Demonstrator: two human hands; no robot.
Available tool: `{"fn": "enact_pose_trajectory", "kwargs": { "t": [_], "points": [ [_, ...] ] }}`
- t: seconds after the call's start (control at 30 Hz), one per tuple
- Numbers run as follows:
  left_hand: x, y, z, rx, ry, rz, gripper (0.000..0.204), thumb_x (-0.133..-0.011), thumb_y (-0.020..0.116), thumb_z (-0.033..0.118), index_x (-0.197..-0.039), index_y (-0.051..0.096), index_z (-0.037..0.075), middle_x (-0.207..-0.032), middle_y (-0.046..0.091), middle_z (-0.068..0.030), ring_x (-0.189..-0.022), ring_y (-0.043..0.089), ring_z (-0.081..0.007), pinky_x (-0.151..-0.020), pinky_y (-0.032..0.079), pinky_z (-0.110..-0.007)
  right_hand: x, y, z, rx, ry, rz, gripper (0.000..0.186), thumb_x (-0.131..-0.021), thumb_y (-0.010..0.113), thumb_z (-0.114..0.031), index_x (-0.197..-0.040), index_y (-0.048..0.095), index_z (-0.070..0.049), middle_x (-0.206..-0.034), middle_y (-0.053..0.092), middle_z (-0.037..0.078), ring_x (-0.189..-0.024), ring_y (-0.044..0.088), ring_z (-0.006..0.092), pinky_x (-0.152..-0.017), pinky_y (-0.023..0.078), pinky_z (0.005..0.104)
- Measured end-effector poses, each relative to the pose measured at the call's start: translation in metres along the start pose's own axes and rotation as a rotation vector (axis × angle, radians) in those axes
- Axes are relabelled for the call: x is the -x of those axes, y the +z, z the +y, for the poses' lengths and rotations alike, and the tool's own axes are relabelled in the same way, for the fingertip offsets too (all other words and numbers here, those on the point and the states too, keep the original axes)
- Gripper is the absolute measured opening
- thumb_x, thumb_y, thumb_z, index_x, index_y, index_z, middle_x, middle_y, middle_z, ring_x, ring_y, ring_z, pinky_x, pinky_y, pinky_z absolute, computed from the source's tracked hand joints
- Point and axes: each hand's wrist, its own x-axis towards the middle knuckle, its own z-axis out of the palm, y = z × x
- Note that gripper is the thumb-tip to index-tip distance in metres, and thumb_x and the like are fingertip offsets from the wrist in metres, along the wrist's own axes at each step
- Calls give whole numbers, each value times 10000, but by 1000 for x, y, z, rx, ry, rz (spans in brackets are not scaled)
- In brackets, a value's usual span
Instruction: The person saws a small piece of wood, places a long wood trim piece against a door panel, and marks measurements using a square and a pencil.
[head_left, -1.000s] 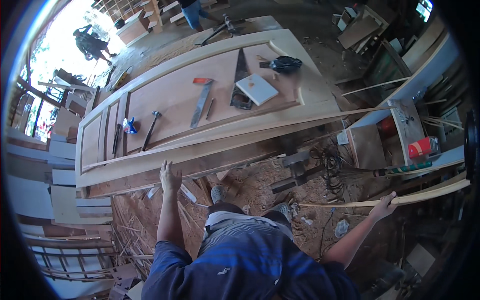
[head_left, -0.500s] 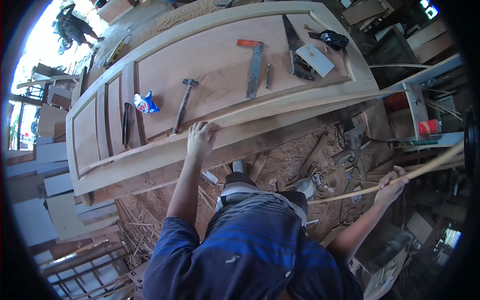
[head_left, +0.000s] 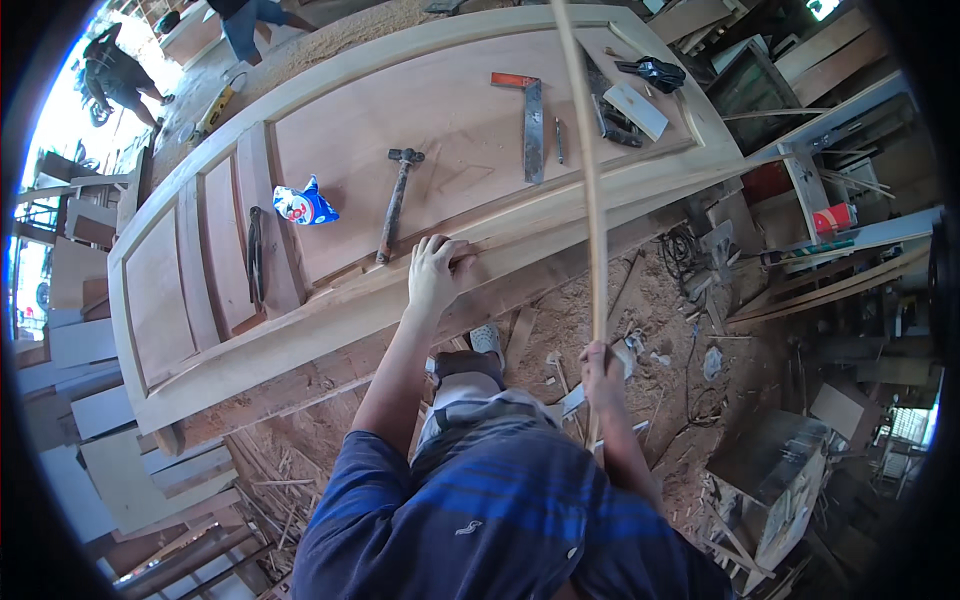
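A large wooden door panel (head_left: pixel 350 130) lies flat in front of me. At its near edge my left hand (head_left: pixel 437 272) is closed over a thin wooden strip (head_left: pixel 520 228) lying along the frame. My right hand (head_left: pixel 605 375) grips a long, slender wooden strip (head_left: pixel 592 210), which rises past the door's near edge and crosses the view over the panel. On the door, a hammer (head_left: pixel 398 200) lies closest to my left hand. Farther right are a try square (head_left: pixel 533 130), a thin pencil-like stick (head_left: pixel 559 140) and a handsaw (head_left: pixel 615 128), partly hidden by the long strip.
A blue-and-white packet (head_left: pixel 305 203) and a slim dark tool (head_left: pixel 254 255) lie on the door's left part. A pale block (head_left: pixel 637 108) and black bundle (head_left: pixel 655 73) sit at its right end. Wood shavings cover the floor (head_left: pixel 560 350). Two people stand beyond the door.
My right hand has come in from the right, swinging the long strip from low at the right to upright over the door. My left hand stays at the edge. Another person appears at the top.
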Motion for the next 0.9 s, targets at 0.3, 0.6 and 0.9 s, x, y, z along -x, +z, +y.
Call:
{"fn": "enact_pose_trajectory", "kwargs": {
  "t": [0.3,0.6,0.9],
  "points": [
    [-31,-3,-4,-5,50,-85,406,-876,891,228,-1226,739,89,-1105,741,-122,-1138,687,-354,-1037,506,-494,6,57,33,429,16,-58,612,-1167,563,-522,-1037,732,52,-815,708,248,-814,734,436,-760,537,520],
    [-49,-2,-2,125,-11,-241,754,-774,929,197,-1449,608,99,-1420,644,-167,-1362,595,-380,-1183,437,-531,16,70,-4,503,96,-73,620,-1159,578,-544,-1093,733,53,-844,725,244,-837,745,421,-772,546,515],
    [-43,8,-6,-168,108,-335,1256,-897,715,795,-1803,220,78,-1875,227,-153,-1749,147,-335,-1421,72,-556,13,70,-6,523,127,-116,634,-1171,545,-563,-1037,699,38,-818,692,197,-784,694,362,-736,519,482]
  ]
}}
